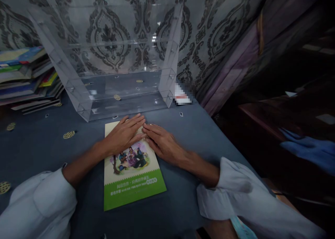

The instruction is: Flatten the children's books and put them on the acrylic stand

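Observation:
A book with a cream and green cover [134,188] lies flat on the blue patterned tablecloth [86,183], its illustration and green lower band showing. Across its upper part rests my left hand [124,134], palm down with the fingers stretched out. My right hand [163,143] lies at the book's upper right edge, fingers extended and their tips meeting the left fingertips. Neither hand grips anything. The top of the cover is partly hidden beneath them. Just beyond the hands stands a clear acrylic rack [169,60].
A stack of books [26,80] is at the far left. A small white and red item [182,96], pixelated, sits right of the rack. Patterned wallpaper [141,33] rises behind, with a purple curtain [232,71] at the right. Blue cloth [311,150] lies beyond the table's right edge.

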Action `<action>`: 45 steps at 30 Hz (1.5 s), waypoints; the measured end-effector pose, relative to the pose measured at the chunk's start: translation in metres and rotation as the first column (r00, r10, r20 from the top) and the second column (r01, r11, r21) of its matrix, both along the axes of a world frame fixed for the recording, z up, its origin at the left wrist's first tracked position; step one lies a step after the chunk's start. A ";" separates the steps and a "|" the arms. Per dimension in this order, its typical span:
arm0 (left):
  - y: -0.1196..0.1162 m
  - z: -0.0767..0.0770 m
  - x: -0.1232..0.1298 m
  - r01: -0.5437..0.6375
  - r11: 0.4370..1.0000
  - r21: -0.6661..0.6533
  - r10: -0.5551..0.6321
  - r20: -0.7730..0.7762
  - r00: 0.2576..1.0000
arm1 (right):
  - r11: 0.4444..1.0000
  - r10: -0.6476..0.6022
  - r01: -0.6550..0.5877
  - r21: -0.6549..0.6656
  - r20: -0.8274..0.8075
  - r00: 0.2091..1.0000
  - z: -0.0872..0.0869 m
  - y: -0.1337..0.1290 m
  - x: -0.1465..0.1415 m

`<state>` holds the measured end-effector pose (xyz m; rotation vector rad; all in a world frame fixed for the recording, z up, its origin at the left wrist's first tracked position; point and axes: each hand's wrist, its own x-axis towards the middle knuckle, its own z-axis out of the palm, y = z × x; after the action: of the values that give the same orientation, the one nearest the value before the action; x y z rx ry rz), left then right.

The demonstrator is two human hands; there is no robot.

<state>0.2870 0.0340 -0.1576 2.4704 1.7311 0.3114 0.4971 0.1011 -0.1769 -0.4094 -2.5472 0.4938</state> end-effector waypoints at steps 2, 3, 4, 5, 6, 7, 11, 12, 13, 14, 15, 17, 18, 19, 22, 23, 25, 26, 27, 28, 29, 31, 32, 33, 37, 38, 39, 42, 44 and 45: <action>-0.002 0.001 0.000 0.019 1.000 -0.010 -0.019 0.000 1.000 | 1.000 0.010 -0.010 0.000 -0.011 1.000 0.002 -0.003 0.003; -0.003 0.001 0.000 0.030 0.999 -0.011 -0.030 -0.004 1.000 | 1.000 0.014 -0.014 -0.003 -0.018 1.000 0.003 -0.004 0.004; -0.004 0.001 0.000 0.039 0.999 -0.012 -0.039 -0.011 0.999 | 1.000 0.016 -0.016 -0.008 -0.024 1.000 0.003 -0.005 0.006; -0.004 0.002 0.000 0.045 0.999 -0.011 -0.045 -0.018 0.999 | 1.000 0.016 -0.016 -0.016 -0.031 0.999 0.002 -0.006 0.007; -0.004 0.002 0.000 0.046 0.999 -0.010 -0.046 -0.025 0.999 | 1.000 0.014 -0.015 -0.026 -0.035 0.999 0.001 -0.007 0.007; -0.004 0.002 -0.001 0.045 0.999 -0.009 -0.045 -0.032 0.998 | 0.999 0.015 -0.016 -0.037 -0.038 0.999 0.000 -0.007 0.008; -0.004 0.001 -0.001 0.045 0.999 -0.014 -0.045 -0.043 0.998 | 0.997 0.044 -0.047 -0.063 -0.049 0.998 -0.004 -0.005 0.008; -0.003 0.000 -0.002 0.043 0.999 -0.009 -0.043 -0.043 0.998 | 0.996 0.050 -0.053 -0.066 -0.047 0.998 -0.004 -0.003 0.008; -0.003 -0.001 -0.002 0.038 0.999 -0.001 -0.038 -0.042 0.998 | 0.996 0.055 -0.058 -0.069 -0.042 0.998 -0.004 -0.002 0.007; -0.003 -0.001 -0.002 0.031 0.999 0.009 -0.030 -0.042 0.999 | 0.996 0.059 -0.062 -0.072 -0.036 0.998 -0.003 -0.001 0.007; -0.003 -0.002 -0.003 0.023 1.000 0.019 -0.022 -0.042 0.999 | 0.995 0.063 -0.065 -0.075 -0.029 0.998 -0.003 0.001 0.007; -0.002 -0.004 -0.003 0.015 0.999 0.029 -0.013 -0.045 0.999 | 0.994 0.073 -0.074 -0.077 -0.012 0.997 -0.002 0.003 0.007; -0.002 -0.004 -0.004 0.015 0.999 0.031 -0.014 -0.045 0.999 | 0.994 0.077 -0.077 -0.076 -0.006 0.997 -0.001 0.003 0.007; -0.002 -0.004 -0.004 0.019 0.999 0.031 -0.018 -0.044 0.999 | 0.994 0.077 -0.077 -0.073 -0.002 0.997 -0.001 0.003 0.007; -0.003 -0.002 -0.004 0.045 0.999 0.023 -0.044 -0.034 0.998 | 0.996 0.064 -0.064 -0.059 0.002 0.998 0.000 0.001 0.007; -0.004 -0.001 -0.004 0.056 0.998 0.016 -0.055 -0.029 0.998 | 0.997 0.059 -0.059 -0.055 -0.004 0.998 0.001 -0.001 0.008; -0.007 0.001 -0.004 0.074 0.997 -0.002 -0.074 -0.020 0.997 | 0.997 0.059 -0.060 -0.052 -0.015 0.998 0.001 -0.004 0.009; -0.008 0.001 -0.003 0.078 0.997 -0.009 -0.078 -0.018 0.997 | 0.997 0.059 -0.060 -0.050 -0.022 0.998 0.002 -0.005 0.010; -0.009 0.002 -0.003 0.081 0.997 -0.016 -0.081 -0.018 0.997 | 0.997 0.058 -0.060 -0.046 -0.029 0.998 0.002 -0.007 0.010; -0.010 0.002 -0.002 0.081 0.997 -0.021 -0.081 -0.018 0.997 | 0.997 0.056 -0.057 -0.043 -0.035 0.998 0.002 -0.008 0.011; -0.011 0.002 -0.002 0.079 0.997 -0.024 -0.080 -0.019 0.997 | 0.998 0.053 -0.054 -0.040 -0.039 0.998 0.001 -0.009 0.011; -0.011 0.002 -0.002 0.077 0.997 -0.022 -0.077 -0.020 0.997 | 0.998 0.053 -0.055 -0.037 -0.048 0.997 0.000 -0.009 0.012; -0.011 0.002 -0.001 0.077 0.997 -0.018 -0.077 -0.019 0.997 | 0.997 0.060 -0.062 -0.040 -0.048 0.997 0.000 -0.009 0.012; -0.011 0.002 -0.001 0.077 0.997 -0.014 -0.077 -0.018 0.997 | 0.997 0.067 -0.069 -0.045 -0.048 0.997 0.000 -0.009 0.012; -0.010 0.001 -0.002 0.082 0.997 0.006 -0.082 -0.020 0.996 | 0.994 0.081 -0.084 -0.073 -0.047 0.996 -0.002 -0.006 0.012; -0.010 0.000 -0.003 0.079 0.997 0.013 -0.079 -0.021 0.997 | 0.993 0.081 -0.085 -0.079 -0.046 0.996 -0.002 -0.005 0.012; -0.010 0.000 -0.003 0.073 0.997 0.019 -0.072 -0.023 0.997 | 0.993 0.085 -0.089 -0.082 -0.044 0.995 -0.003 -0.003 0.011; -0.009 -0.001 -0.004 0.060 0.998 0.031 -0.060 -0.028 0.998 | 0.992 0.096 -0.098 -0.076 -0.031 0.995 -0.002 0.000 0.009; -0.008 -0.001 -0.004 0.062 0.998 0.032 -0.061 -0.031 0.998 | 0.993 0.098 -0.099 -0.057 -0.016 0.995 0.000 0.000 0.008; -0.008 -0.001 -0.004 0.062 0.998 0.031 -0.061 -0.033 0.998 | 0.994 0.097 -0.097 -0.046 -0.007 0.995 0.001 -0.001 0.008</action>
<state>0.2827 0.0261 -0.1581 2.5593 1.6713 0.2978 0.5052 0.0997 -0.1756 -0.3013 -2.5638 0.5903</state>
